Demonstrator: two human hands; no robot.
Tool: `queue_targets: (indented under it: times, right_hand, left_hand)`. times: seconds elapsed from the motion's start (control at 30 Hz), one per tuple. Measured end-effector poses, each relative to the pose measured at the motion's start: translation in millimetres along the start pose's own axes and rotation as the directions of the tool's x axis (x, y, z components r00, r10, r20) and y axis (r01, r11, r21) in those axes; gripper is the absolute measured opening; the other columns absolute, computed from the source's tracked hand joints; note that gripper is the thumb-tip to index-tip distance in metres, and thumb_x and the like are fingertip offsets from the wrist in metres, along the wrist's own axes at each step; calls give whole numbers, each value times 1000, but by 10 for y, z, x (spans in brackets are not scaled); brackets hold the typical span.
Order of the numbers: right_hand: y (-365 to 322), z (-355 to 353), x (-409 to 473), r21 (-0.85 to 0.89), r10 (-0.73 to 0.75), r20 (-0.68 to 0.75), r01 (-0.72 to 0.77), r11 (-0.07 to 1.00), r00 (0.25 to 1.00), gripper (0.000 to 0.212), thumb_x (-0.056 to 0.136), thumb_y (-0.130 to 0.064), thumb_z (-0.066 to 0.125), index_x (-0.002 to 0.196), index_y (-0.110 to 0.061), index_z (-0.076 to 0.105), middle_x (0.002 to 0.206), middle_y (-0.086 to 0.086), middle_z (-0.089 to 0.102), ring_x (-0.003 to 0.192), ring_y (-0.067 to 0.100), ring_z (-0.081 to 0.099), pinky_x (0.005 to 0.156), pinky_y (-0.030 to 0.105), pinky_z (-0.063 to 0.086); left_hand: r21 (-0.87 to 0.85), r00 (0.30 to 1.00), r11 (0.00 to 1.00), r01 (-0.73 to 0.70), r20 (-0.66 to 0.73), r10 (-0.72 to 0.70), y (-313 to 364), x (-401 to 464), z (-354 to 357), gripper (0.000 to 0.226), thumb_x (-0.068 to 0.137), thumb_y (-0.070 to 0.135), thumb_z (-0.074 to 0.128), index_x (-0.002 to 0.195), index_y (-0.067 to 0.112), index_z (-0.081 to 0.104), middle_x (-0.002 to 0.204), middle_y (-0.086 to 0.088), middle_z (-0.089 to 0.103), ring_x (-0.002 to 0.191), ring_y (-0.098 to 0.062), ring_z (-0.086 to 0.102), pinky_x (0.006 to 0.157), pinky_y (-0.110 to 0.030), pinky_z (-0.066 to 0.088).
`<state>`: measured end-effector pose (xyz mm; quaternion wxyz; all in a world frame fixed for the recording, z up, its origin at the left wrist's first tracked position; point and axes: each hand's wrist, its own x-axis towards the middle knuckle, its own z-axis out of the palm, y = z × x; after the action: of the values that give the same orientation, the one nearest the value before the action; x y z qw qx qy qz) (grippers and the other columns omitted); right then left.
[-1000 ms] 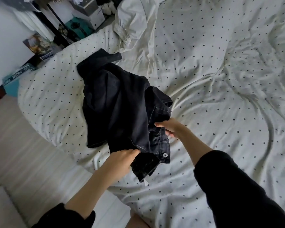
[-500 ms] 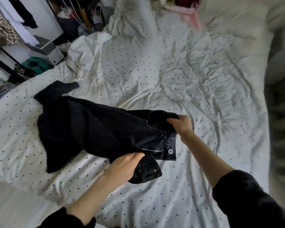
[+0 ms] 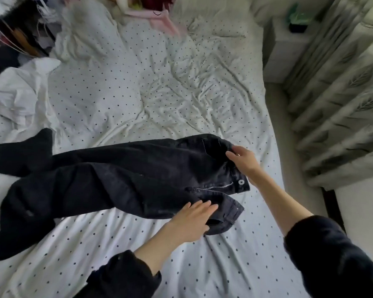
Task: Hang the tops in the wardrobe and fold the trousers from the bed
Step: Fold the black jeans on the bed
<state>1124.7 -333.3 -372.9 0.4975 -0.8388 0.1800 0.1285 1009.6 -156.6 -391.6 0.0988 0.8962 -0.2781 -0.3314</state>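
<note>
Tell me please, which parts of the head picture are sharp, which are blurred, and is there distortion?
Head view: black trousers and both hands sharp enough, the metal button readable; far end of the bed and the pink item smeared; curtain soft and bowed by the wide lens; light flat, shadows faint.

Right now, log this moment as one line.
step: spreading black trousers on bed | left hand: flat on near waistband | right hand: pinching far waistband | fold: not started
</note>
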Motion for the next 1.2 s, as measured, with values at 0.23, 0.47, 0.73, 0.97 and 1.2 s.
queue_targets:
  times: [0.23, 0.47, 0.73, 0.97, 1.2]
  right_hand:
    - [1166, 366, -580, -55, 376, 76, -373, 926, 923, 20, 94, -26, 51, 81, -11, 53, 81, 9, 53, 79, 22, 49, 69, 28, 35]
    - [1414, 510, -859, 362, 563, 408, -694, 623, 719, 15, 90, -24, 63, 98, -11, 63, 105, 0, 62, 109, 20, 54, 93, 45, 41]
    - [341, -207, -614, 457, 55, -49, -26, 889, 997, 17, 94, -6, 52, 82, -18, 56, 79, -5, 63, 69, -1, 61, 65, 12, 46]
    - [-94, -739, -734, 86, -316, -158, 332, 939, 935, 10, 91, -16, 58, 94, -19, 67, 86, -1, 68, 80, 7, 63, 75, 22, 48]
    - [1487, -304, -1251, -523, 392, 247, -218, 824, 886, 18, 85, 1, 43, 93, 3, 59, 105, 19, 62, 93, 25, 56, 70, 26, 35]
  left_hand:
    - [285, 978, 935, 208, -57, -201, -786, 73, 22, 83, 90, 16, 56, 150, 25, -1, 158, -2, -7, 143, -29, -18, 109, -60, -11]
    - [364, 954, 904, 225, -273, -128, -955, 101, -14, 22, 97, 34, 44, 111, 18, 48, 106, 2, 55, 105, -18, 54, 89, -27, 34]
    - [86, 771, 974, 210, -627, -111, -854, -219, -720, 23, 96, 30, 48, 106, 11, 57, 97, -4, 56, 80, -28, 60, 55, -32, 37]
    - [45, 799, 999, 22, -602, 10, -456, -507, -780, 13, 94, 26, 51, 95, 13, 51, 89, -2, 61, 75, -31, 62, 60, -39, 48]
    - [14, 883, 999, 49, 467, -49, -82, -323, 214, 32, 94, 26, 43, 124, 26, 56, 120, 3, 62, 106, -15, 55, 85, -25, 42]
